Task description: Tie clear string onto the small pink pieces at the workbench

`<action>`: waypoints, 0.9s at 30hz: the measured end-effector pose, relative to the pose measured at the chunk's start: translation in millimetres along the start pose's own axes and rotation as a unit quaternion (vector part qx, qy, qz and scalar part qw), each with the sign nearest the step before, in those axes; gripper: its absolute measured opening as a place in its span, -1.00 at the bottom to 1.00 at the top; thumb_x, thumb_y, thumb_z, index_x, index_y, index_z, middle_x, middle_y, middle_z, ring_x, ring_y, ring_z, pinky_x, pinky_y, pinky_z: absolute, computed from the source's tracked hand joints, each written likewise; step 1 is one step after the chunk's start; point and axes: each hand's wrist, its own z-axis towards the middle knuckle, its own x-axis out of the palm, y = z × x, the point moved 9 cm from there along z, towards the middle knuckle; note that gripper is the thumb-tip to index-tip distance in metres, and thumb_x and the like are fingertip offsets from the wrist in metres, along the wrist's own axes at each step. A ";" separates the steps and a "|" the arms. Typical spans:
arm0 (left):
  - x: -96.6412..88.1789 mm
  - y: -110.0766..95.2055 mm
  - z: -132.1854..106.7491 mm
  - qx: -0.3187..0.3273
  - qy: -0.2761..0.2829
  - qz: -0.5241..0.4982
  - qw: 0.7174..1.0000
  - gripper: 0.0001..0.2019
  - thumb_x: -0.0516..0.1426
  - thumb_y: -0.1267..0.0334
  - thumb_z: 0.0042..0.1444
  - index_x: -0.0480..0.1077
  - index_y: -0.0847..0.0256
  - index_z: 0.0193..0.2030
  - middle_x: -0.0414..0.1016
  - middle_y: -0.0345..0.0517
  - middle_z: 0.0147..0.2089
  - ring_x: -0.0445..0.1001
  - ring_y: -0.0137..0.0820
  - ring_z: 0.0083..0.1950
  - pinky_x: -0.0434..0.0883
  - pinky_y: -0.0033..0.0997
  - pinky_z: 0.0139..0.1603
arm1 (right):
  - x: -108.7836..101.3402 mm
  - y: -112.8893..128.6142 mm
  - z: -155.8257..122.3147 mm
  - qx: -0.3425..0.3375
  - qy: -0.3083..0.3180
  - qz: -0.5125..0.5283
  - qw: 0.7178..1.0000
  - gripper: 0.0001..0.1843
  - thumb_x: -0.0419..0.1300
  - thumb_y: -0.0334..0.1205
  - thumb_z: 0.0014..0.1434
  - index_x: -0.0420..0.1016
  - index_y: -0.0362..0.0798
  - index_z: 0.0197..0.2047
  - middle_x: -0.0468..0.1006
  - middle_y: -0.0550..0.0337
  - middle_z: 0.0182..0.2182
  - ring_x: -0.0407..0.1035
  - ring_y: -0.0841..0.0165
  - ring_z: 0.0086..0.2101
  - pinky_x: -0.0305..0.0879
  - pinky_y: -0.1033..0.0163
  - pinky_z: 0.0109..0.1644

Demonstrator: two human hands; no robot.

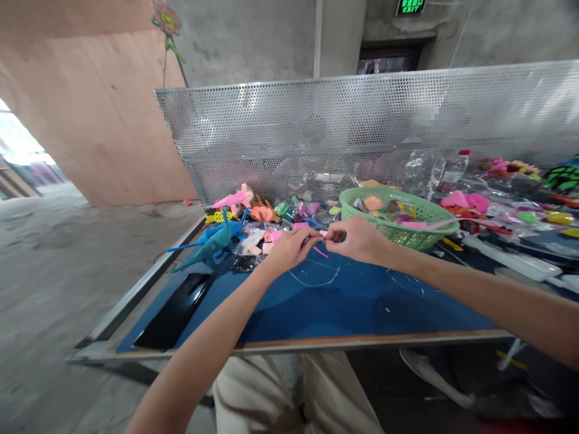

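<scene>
Both hands meet above the middle of the blue tabletop, fingertips nearly touching. My left hand and my right hand are closed in a pinch on a small pink piece, mostly hidden by the fingers. A thin pink strip hangs down below the fingertips. Just behind my right hand stands a green plastic basket holding several coloured pieces. To the left of my left hand lie pale pink pieces and clear plastic bags.
A teal dinosaur figure, a blue figure and a pink figure stand at the left. A black phone-like slab lies near the front left edge. Behind is a perforated metal panel. A bottle and coloured pieces crowd the right.
</scene>
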 end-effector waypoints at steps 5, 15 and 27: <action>0.5 19.8 0.5 -0.075 -0.002 -0.030 0.997 -0.76 0.06 0.13 0.38 0.49 0.21 -0.12 0.57 -0.10 -0.30 0.50 -0.41 -0.31 0.36 -0.44 -0.27 | 3.2 -6.4 10.3 -0.009 0.006 0.019 1.000 -0.89 0.27 -0.23 0.13 0.61 -0.04 -0.36 0.62 0.18 -0.48 0.47 0.34 -0.45 0.28 0.23 -0.34; -5.2 79.7 -7.0 -0.257 -0.030 -0.263 0.930 -0.58 0.17 -0.12 0.21 0.49 0.27 -0.28 0.21 -0.26 -0.50 0.15 -0.50 -0.46 0.10 -0.46 -0.43 | -9.3 11.5 39.7 -0.141 -0.138 -0.182 0.963 -0.81 0.18 -0.21 0.33 0.64 0.00 -0.20 0.59 0.07 -0.40 0.41 0.17 -0.23 0.22 0.04 -0.04; 13.1 62.0 -4.0 -0.258 -0.001 -0.298 0.919 -0.67 0.38 0.01 -0.02 0.50 0.20 -0.29 -0.10 -0.38 -0.54 -0.08 -0.54 -0.51 -0.07 -0.46 -0.48 | 2.3 -12.0 21.0 -0.076 -0.226 -0.004 0.971 -0.85 0.21 -0.24 0.27 0.60 -0.01 -0.30 0.62 0.20 -0.46 0.43 0.28 -0.37 0.25 0.12 -0.11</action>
